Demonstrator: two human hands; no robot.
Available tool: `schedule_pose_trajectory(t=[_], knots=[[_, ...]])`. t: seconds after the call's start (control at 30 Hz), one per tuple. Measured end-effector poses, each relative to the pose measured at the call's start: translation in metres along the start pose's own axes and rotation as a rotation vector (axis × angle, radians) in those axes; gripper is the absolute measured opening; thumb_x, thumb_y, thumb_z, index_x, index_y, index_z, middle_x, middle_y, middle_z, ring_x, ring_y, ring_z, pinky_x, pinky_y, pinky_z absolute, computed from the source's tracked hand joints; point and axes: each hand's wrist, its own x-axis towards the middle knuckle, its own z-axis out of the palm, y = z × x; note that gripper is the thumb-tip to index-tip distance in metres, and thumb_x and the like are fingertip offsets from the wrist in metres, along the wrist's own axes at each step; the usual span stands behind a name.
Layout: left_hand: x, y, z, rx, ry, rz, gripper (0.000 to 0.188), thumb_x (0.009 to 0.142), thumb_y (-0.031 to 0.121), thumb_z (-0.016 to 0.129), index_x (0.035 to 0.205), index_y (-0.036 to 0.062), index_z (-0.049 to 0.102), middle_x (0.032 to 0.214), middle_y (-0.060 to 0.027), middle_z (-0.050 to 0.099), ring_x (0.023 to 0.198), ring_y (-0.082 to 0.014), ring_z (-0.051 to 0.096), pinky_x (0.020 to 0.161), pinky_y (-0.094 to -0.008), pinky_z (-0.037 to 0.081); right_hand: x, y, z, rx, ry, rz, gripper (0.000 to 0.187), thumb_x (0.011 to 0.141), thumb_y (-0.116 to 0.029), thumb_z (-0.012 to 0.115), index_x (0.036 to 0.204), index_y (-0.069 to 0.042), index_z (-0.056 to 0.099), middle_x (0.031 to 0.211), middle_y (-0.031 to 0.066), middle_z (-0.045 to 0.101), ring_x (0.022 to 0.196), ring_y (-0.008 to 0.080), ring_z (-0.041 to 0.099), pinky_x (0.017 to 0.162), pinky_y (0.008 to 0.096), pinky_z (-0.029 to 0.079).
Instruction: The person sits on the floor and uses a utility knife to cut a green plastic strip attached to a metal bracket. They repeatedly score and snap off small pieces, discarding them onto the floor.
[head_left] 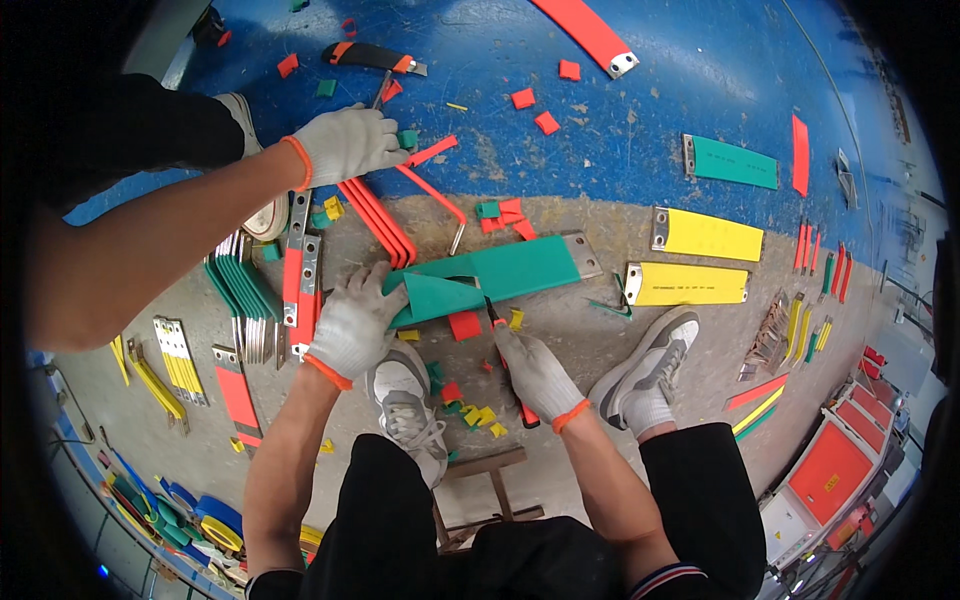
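Note:
A flat metal bar in a green sleeve (pixel 530 267) lies slantwise in front of me, its bare drilled end to the right. A cut flap of the green sleeve lifts near its middle. My left hand (pixel 355 312), in a white glove with an orange cuff, is closed on the sleeve's left end. My right hand (pixel 540 375), gloved the same way, grips a utility knife (pixel 500 322) with an orange and black handle. Its blade touches the sleeve's near edge beside the flap. A red scrap (pixel 464 325) lies just under the bar.
A co-worker's gloved hand (pixel 350 147) holds a blade tool above bent red bars (pixel 375 222). A black-orange utility knife (pixel 370 57) lies beyond. Bent green bars (pixel 243 285) stand at left. Yellow bars (pixel 690 284) and a green bar (pixel 735 163) lie at right. Sleeve scraps litter the floor.

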Motion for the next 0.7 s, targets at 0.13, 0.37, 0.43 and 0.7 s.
schedule_pose_trajectory(t=[0.13, 0.37, 0.43, 0.7], knots=[[0.001, 0.002, -0.007, -0.042, -0.003, -0.001, 0.057, 0.08, 0.014, 0.077, 0.135, 0.0103, 0.063, 0.147, -0.0256, 0.055, 0.13, -0.0447, 0.057, 0.106, -0.0533, 0.051, -0.003, -0.012, 0.001, 0.09, -0.037, 0.126, 0.062, 0.111, -0.052, 0.043, 0.087, 0.003, 0.056, 0.066, 0.0136, 0.056, 0.061, 0.0242, 0.063, 0.061, 0.0441, 0.05], [-0.004, -0.002, -0.02, -0.205, 0.001, 0.054, 0.048, 0.081, 0.006, 0.072, 0.129, 0.0061, 0.064, 0.128, -0.0229, 0.067, 0.095, -0.043, 0.069, 0.078, -0.0493, 0.059, -0.004, -0.034, 0.0, -0.166, 0.078, -0.098, 0.055, 0.112, -0.043, 0.043, 0.089, 0.004, 0.06, 0.071, 0.0244, 0.061, 0.074, 0.0417, 0.066, 0.07, 0.0509, 0.052], [0.0, 0.0, -0.03, -0.242, -0.013, 0.042, 0.046, 0.081, 0.006, 0.071, 0.127, 0.0056, 0.065, 0.117, -0.0233, 0.07, 0.091, -0.0432, 0.07, 0.076, -0.0498, 0.058, 0.011, -0.01, -0.002, -0.308, 0.14, -0.349, 0.051, 0.113, -0.039, 0.042, 0.093, 0.004, 0.061, 0.076, 0.0276, 0.063, 0.076, 0.0465, 0.064, 0.07, 0.0517, 0.051], [0.023, -0.03, -0.048, -0.383, -0.053, 0.006, 0.046, 0.084, 0.011, 0.069, 0.129, 0.0057, 0.069, 0.092, -0.0269, 0.071, 0.089, -0.0465, 0.07, 0.079, -0.0533, 0.055, 0.029, -0.057, 0.005, -0.094, 0.124, -0.11, 0.053, 0.113, -0.04, 0.041, 0.108, 0.007, 0.064, 0.09, 0.0352, 0.064, 0.09, 0.0548, 0.061, 0.077, 0.0545, 0.048]])
